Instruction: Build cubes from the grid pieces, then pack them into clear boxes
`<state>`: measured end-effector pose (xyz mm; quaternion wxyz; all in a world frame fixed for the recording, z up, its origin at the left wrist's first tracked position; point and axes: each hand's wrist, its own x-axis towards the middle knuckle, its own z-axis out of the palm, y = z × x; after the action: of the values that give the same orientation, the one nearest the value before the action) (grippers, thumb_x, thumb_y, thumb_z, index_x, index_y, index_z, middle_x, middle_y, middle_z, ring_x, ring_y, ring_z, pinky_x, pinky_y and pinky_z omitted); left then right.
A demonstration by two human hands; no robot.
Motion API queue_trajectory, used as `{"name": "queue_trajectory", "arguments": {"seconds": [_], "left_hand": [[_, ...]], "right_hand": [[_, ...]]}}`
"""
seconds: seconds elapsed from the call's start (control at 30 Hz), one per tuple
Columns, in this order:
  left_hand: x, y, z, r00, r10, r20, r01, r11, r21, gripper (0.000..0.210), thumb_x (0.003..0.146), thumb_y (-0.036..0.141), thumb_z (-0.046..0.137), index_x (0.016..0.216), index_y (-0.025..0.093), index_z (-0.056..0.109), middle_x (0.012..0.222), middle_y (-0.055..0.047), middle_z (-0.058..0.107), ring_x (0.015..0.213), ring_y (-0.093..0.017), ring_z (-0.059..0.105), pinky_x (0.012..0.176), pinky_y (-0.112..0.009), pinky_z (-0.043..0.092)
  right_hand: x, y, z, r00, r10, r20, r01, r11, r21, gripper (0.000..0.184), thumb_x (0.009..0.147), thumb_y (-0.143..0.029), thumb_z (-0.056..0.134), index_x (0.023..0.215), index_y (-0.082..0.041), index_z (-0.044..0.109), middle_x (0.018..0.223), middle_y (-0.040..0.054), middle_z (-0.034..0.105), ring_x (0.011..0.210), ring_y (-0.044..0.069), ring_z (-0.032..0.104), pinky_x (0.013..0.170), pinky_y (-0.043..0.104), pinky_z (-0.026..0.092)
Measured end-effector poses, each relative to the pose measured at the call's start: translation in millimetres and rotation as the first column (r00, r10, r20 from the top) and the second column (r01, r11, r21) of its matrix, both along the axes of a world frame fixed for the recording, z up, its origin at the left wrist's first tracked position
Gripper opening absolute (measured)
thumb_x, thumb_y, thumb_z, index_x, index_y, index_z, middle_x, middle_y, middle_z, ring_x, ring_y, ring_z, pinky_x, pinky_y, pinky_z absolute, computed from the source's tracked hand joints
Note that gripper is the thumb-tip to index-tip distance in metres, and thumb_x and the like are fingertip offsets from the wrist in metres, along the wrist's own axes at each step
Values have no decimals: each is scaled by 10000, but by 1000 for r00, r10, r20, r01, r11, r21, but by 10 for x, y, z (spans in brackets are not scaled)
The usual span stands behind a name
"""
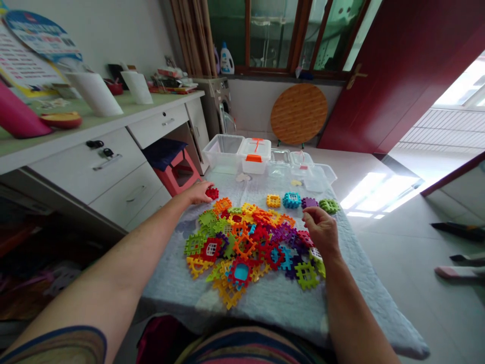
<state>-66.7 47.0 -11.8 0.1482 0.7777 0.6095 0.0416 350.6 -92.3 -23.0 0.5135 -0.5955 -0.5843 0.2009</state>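
A pile of colourful plastic interlocking building blocks [242, 242] is spread over the cloth-covered table [166, 275]. At the pile's far left, my left hand [200, 192] has its thumb and fingers around a red block [212, 193]. My right hand [321, 228] is over the right side of the pile, its fingers curled together; whatever they may hold is hidden. Just beyond its fingertips lies a purple block [309, 202]. In the same row are a yellow block [273, 201], a blue block [291, 200] and a green block [329, 206].
Clear plastic boxes line the table's far end, among them an open bin [223, 151] and a lidded box with orange clips [255, 154]. A red stool [178, 169] stands by the white drawers [102, 177] on the left. A round wooden tabletop [298, 114] leans against the far wall.
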Motion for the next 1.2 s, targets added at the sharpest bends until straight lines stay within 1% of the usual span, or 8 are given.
{"name": "queue_trajectory", "arguments": {"seconds": [0.1, 0.2, 0.3, 0.53, 0.77, 0.93, 1.07, 1.2], "left_hand": [[-7, 67, 28, 998, -34, -60, 31, 999, -45, 631, 487, 278, 676, 1106, 158, 658, 1148, -111, 655, 1060, -300, 589, 898, -311, 468], [-12, 98, 54, 996, -48, -72, 41, 995, -91, 487, 486, 264, 666, 963, 166, 695, 1026, -86, 686, 934, -266, 622, 802, -287, 488], [-23, 98, 67, 995, -52, -87, 42, 992, -119, 408, 490, 249, 646, 886, 161, 692, 944, -75, 690, 841, -241, 626, 734, -278, 489], [-25, 80, 51, 993, -31, -116, 20, 995, -98, 475, 457, 222, 657, 929, 168, 662, 998, -80, 665, 860, -245, 608, 728, -285, 490], [-28, 116, 50, 992, -82, -95, 72, 992, -102, 550, 473, 215, 653, 1021, 165, 663, 1094, -101, 639, 937, -254, 608, 793, -284, 491], [12, 110, 70, 984, -120, -134, 107, 989, -107, 509, 503, 249, 662, 1004, 162, 674, 1070, -105, 647, 901, -252, 615, 781, -293, 492], [78, 92, 82, 977, -140, -163, 125, 987, -102, 430, 521, 235, 644, 941, 147, 682, 1015, -108, 657, 882, -254, 617, 761, -293, 494], [98, 116, 110, 970, -150, -191, 133, 986, -96, 383, 516, 221, 654, 894, 161, 682, 975, -95, 668, 903, -261, 615, 776, -297, 495]], "right_hand": [[-4, -4, -2, 1000, 2, 11, -1, 1000, -12, 214, 792, -345, 581, 863, -169, 679, 630, -5, 624, 538, 133, 559, 531, 255, 465], [-3, -6, -10, 1000, 5, 30, -4, 1000, -22, 212, 793, -343, 580, 863, -171, 682, 627, -5, 624, 540, 133, 559, 536, 255, 464], [5, -2, -24, 999, 0, 44, 1, 1000, -26, 212, 791, -345, 582, 861, -172, 682, 629, -4, 625, 547, 136, 562, 539, 255, 465], [-23, -13, -19, 999, 23, 39, -23, 1000, -22, 215, 796, -351, 580, 855, -170, 679, 633, 2, 626, 552, 137, 564, 535, 252, 470], [-23, -7, -20, 998, 26, 63, -22, 998, -59, 229, 796, -367, 585, 867, -171, 680, 634, 3, 632, 528, 133, 549, 533, 255, 455], [-15, -4, -45, 995, 37, 98, -30, 997, -70, 219, 797, -359, 586, 872, -175, 678, 651, 5, 646, 561, 142, 571, 551, 252, 450], [-28, -9, -38, 992, 38, 117, -29, 996, -81, 217, 802, -356, 577, 864, -175, 679, 638, 3, 642, 554, 143, 571, 553, 253, 445], [-24, -2, -44, 992, 37, 118, -28, 997, -75, 215, 801, -358, 576, 852, -174, 675, 650, 13, 651, 584, 152, 583, 570, 256, 449]]}}
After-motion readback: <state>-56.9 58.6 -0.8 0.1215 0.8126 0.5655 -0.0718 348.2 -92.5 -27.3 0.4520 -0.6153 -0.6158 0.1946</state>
